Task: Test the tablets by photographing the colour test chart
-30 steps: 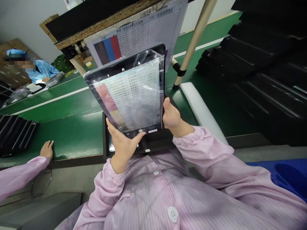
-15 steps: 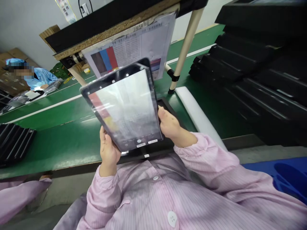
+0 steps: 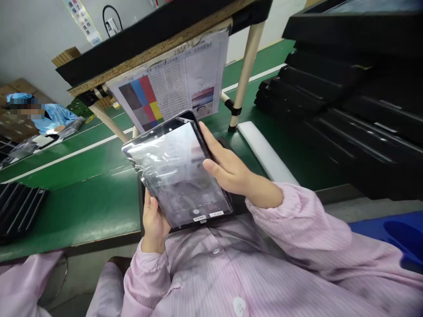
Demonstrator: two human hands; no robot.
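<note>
A tablet (image 3: 185, 176) in clear, glossy film is tilted in front of my chest, its lit screen showing a camera picture. My left hand (image 3: 154, 222) grips its lower left edge, thumb at the front and the other fingers mostly hidden behind. On the right side, my right hand (image 3: 228, 169) clasps the edge, with the thumb over the screen and a finger stretched along the rim. Two small white labels are stuck along the tablet's bottom. Beneath it lies a black tray (image 3: 243, 206), largely covered by the tablet and my right hand.
Beyond the tablet, a printed sheet with colour blocks (image 3: 172, 83) hangs under a shelf (image 3: 148, 57) on beige pipe legs. A white foam strip (image 3: 267, 152) lies on the green bench (image 3: 99, 198). Black trays (image 3: 357, 101) are stacked at right, others (image 3: 21, 211) at left. A co-worker (image 3: 49, 114) sits far left.
The tablet has come lower and tips further back. My right hand has slid up its right edge, with the fingers now straighter. My left hand keeps its hold.
</note>
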